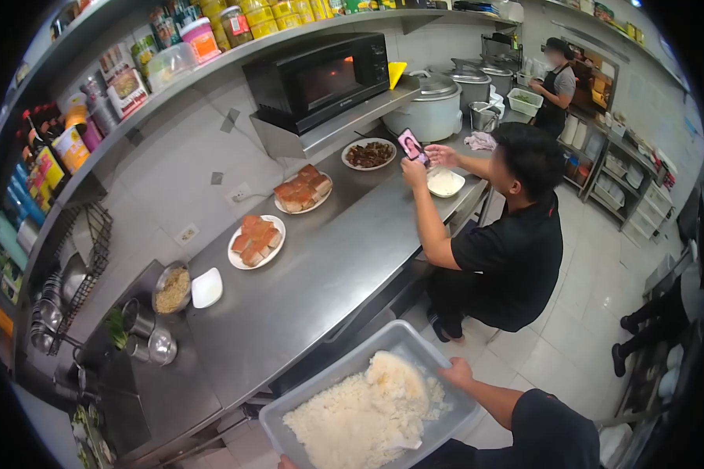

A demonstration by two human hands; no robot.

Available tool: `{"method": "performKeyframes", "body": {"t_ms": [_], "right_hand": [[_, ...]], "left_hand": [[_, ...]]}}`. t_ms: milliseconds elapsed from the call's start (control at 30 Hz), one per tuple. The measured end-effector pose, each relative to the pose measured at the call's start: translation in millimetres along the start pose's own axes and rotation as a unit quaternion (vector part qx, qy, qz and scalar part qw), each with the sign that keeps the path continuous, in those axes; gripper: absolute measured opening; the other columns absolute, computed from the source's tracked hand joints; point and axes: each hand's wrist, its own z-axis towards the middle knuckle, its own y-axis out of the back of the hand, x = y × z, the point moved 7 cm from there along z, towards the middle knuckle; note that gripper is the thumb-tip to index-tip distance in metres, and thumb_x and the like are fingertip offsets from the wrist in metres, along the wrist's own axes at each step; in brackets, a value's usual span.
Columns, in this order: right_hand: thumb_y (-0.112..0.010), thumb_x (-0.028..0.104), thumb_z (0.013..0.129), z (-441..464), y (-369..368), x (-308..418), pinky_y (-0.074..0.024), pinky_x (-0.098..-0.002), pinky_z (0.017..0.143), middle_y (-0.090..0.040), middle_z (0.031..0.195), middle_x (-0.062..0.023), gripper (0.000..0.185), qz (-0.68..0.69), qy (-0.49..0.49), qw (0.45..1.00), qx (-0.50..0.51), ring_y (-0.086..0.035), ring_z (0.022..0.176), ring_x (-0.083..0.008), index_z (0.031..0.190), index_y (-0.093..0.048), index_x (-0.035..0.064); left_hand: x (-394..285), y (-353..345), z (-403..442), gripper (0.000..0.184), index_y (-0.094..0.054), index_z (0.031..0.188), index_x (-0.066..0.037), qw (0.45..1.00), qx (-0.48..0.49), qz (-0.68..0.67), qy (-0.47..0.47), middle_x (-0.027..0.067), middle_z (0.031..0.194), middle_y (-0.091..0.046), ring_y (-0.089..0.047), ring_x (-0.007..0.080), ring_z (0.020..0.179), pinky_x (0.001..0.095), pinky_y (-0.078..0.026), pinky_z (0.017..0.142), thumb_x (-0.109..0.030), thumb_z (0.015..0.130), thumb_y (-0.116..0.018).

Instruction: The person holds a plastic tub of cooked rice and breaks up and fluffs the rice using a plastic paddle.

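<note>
A translucent grey plastic tub [455, 402] is held at the bottom of the view, tilted slightly. Cooked white rice [340, 422] fills much of it, with a browned, clumped slab of rice [395, 375] on the far right side. Something white like a rice paddle [404, 444] lies partly in the rice. My right hand [458, 373] grips the tub's right rim. Only a bit of my left hand [286, 463] shows, at the near left rim, its fingers mostly hidden. The steel counter [305, 289] runs just beyond the tub.
Plates of roasted meat [256, 241], a dark dish [369, 154], a grain bowl [172, 289] and a white dish [206, 288] stand on the counter. A person with a phone [412, 146] sits at right, beside a bowl of rice [446, 183]. A microwave [321, 78] sits above.
</note>
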Motion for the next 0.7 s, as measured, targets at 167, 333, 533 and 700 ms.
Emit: {"method": "performKeyframes", "body": {"t_ms": [167, 333, 533, 700], "right_hand": [[-0.071, 0.053, 0.073, -4, -11, 0, -0.052, -0.0455, 0.085, -0.07, 0.096, -0.0235, 0.058, 0.0, -0.009, 1.0, 0.015, -0.068, 0.096, -0.0398, 0.096, -0.071, -0.0001], [-0.072, 0.019, 0.083, -58, 25, 105, -0.0455, -0.0473, 0.078, -0.059, 0.095, -0.0197, 0.033, -0.047, 0.346, 0.91, -0.224, -0.057, 0.09, -0.0352, 0.106, -0.06, -0.001], [-0.074, 0.024, 0.084, -118, -61, 126, -0.0489, -0.0378, 0.075, -0.064, 0.082, -0.0131, 0.028, 0.024, 0.144, 0.951, 0.271, -0.063, 0.083, -0.0233, 0.097, -0.066, 0.0002], [-0.069, 0.026, 0.086, -206, -126, 94, -0.0538, -0.044, 0.079, -0.067, 0.1, -0.0198, 0.045, -0.397, 0.294, 0.783, 0.378, -0.068, 0.091, -0.0345, 0.121, -0.059, 0.0002]], "left_hand": [[11, 11, -14, 0.047, -0.061, 0.113, 0.013, 0.998, -0.033, 0.054, 0.023, 0.0218, 0.108, -0.068, -0.066, 0.0302, 0.095, 0.0402, -0.052, 0.087, -0.031, 0.096, -0.054], [34, 23, -3, 0.064, -0.067, 0.097, 0.008, 0.981, -0.011, 0.172, 0.087, 0.0187, 0.088, -0.069, -0.062, 0.0288, 0.08, 0.0451, -0.05, 0.077, -0.053, 0.1, -0.047], [-1, 15, -19, 0.074, -0.064, 0.121, 0.004, 0.961, -0.022, 0.264, 0.083, 0.0257, 0.108, -0.069, -0.064, 0.0425, 0.104, 0.0464, -0.048, 0.092, -0.062, 0.097, -0.043], [-23, 14, -31, 0.075, -0.063, 0.123, 0.001, 0.95, -0.038, 0.298, 0.088, 0.0267, 0.107, -0.068, -0.063, 0.0446, 0.105, 0.0487, -0.048, 0.093, -0.064, 0.095, -0.041]]}}
